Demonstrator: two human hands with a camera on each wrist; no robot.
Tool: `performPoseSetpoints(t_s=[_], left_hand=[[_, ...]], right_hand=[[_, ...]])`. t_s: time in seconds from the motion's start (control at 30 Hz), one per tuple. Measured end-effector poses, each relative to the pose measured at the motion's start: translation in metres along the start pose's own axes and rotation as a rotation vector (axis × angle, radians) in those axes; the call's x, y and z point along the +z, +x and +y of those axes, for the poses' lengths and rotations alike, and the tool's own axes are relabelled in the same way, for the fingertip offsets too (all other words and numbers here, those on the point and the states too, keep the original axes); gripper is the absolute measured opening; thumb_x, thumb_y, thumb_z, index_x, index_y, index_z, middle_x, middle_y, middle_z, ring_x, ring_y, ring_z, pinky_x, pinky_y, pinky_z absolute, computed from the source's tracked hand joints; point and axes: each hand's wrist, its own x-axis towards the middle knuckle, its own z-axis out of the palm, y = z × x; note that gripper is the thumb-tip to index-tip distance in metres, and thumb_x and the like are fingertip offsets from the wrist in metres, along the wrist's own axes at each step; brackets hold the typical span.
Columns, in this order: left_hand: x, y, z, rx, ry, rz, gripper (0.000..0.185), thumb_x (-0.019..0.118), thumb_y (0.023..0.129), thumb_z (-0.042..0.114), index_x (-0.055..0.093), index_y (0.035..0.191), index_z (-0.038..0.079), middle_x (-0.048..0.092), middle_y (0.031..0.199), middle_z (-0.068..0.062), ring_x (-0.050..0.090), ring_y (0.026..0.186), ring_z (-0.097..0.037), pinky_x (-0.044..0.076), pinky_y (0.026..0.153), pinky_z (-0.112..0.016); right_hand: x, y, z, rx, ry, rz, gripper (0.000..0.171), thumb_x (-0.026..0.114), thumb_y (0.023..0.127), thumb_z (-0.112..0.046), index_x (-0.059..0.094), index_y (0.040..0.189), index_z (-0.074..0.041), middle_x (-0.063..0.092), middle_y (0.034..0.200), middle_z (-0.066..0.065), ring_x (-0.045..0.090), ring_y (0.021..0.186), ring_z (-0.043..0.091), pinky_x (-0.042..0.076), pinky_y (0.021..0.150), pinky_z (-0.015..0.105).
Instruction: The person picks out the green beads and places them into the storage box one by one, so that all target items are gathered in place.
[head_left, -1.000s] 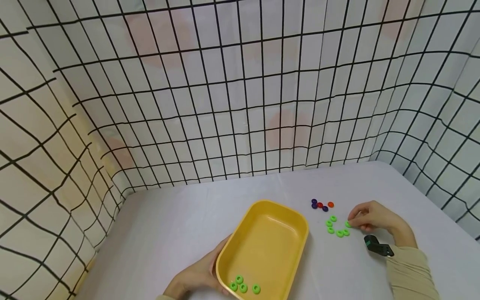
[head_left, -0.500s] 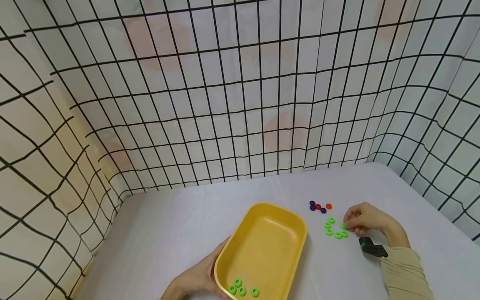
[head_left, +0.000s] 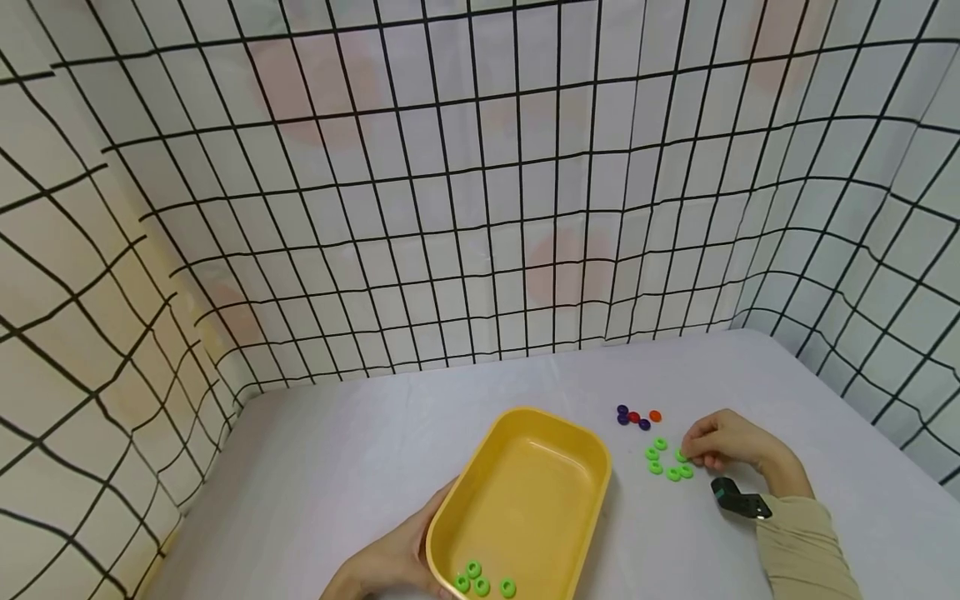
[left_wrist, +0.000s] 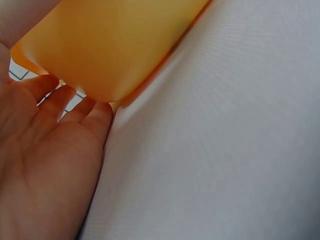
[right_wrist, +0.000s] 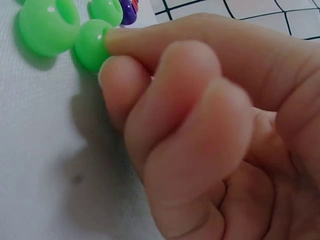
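In the head view my left hand [head_left: 397, 552] holds the near left side of a yellow tray [head_left: 517, 500]. The left wrist view shows fingers curled under the tray's bottom edge [left_wrist: 112, 97]. Several green ring-shaped beads [head_left: 474, 569] lie in the tray's near end. Off to the right, my right hand [head_left: 738, 443] pinches a green bead [head_left: 681, 456] at the tablecloth, beside several other green beads [head_left: 656, 468] set in a rough loop. Up close in the right wrist view, fingertips touch that bead [right_wrist: 90, 47]; the remaining fingers are curled.
Beyond the green loop sit several purple beads [head_left: 644, 425], a red bead [head_left: 633, 417] and an orange bead [head_left: 656, 416]. A black device [head_left: 738, 500] is on the right wrist. White walls with black grid lines [head_left: 487, 208] enclose the table [head_left: 360, 450].
My right hand has shifted slightly left, bringing its green bead closer to the others in the loop. The left hand keeps its hold on the tray. The head view has drifted a little.
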Motion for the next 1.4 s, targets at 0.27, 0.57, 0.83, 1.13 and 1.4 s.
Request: performPoseSetpoints(t_s=[0.27,0.57,0.83,1.13,1.4], left_hand=[[-0.001,-0.001,0.0,0.005,0.034,0.002,0.114,0.082,0.065,0.01,0.006,0.148,0.026,0.014,0.153,-0.003,0.024,0.131,-0.034,0.028,0.106,-0.033],[-0.003,-0.003,-0.005,0.002,0.019,-0.003,0.114,0.082,0.066,0.01,0.005,0.148,0.027,0.014,0.153,-0.004,0.026,0.131,-0.034,0.028,0.106,-0.034],[-0.01,-0.001,-0.01,0.035,0.133,0.017,0.116,0.084,0.063,0.018,0.006,0.148,0.025,0.015,0.153,-0.002,0.027,0.132,-0.031,0.027,0.105,-0.031],[-0.01,-0.002,-0.016,0.058,0.135,-0.009,0.115,0.084,0.064,0.015,0.006,0.148,0.023,0.015,0.153,-0.005,0.026,0.132,-0.033,0.028,0.106,-0.03],[-0.021,-0.001,-0.022,0.04,0.293,0.035,0.115,0.085,0.063,0.02,0.007,0.148,0.027,0.016,0.153,0.003,0.027,0.133,-0.024,0.021,0.106,-0.021]], right_hand=[[0.0,0.003,0.001,0.007,0.014,0.03,0.024,0.065,0.083,-0.017,0.063,0.091,0.005,0.059,0.064,0.002,0.049,0.053,0.008,0.044,0.049,0.02],[0.004,0.004,-0.023,-0.076,-0.014,0.08,0.03,0.062,0.086,-0.02,0.06,0.097,0.007,0.054,0.065,0.002,0.049,0.057,0.011,0.045,0.052,0.024],[0.015,-0.001,-0.057,-0.159,-0.007,0.079,0.032,0.064,0.086,-0.024,0.06,0.095,0.006,0.053,0.063,0.003,0.049,0.055,0.009,0.047,0.052,0.025],[0.079,-0.005,-0.135,-0.378,0.0,-0.082,0.021,0.067,0.083,-0.02,0.063,0.087,0.001,0.055,0.062,0.009,0.048,0.048,0.009,0.046,0.044,0.026],[0.149,0.025,-0.205,-0.504,-0.148,-0.308,0.009,0.069,0.08,-0.013,0.065,0.073,-0.007,0.058,0.058,0.015,0.047,0.042,0.011,0.045,0.042,0.022]])
